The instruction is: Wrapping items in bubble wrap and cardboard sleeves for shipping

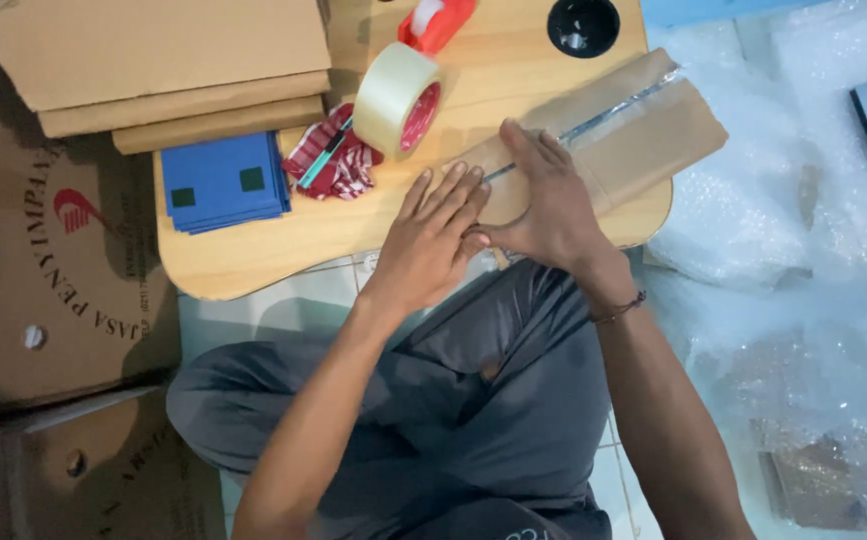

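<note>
A flat parcel wrapped in brown paper [644,125] lies on the low wooden table [254,250], with a strip of clear tape along its seam. My left hand [434,235] lies flat with fingers spread on the parcel's near end. My right hand [544,195] presses palm-down on the parcel just beside it, thumb touching the left hand. Neither hand grips anything. A roll of clear tape [399,98] stands on edge farther back on the table, in front of a red tape dispenser [439,20].
A stack of blue sheets [224,180] and red-and-white striped cloth [339,165] lie on the table's left. Flattened cardboard boxes [154,60] sit at the back left, more cardboard [44,280] on the floor. Bubble wrap [794,240] covers the right. A black cup [584,25] stands at the back.
</note>
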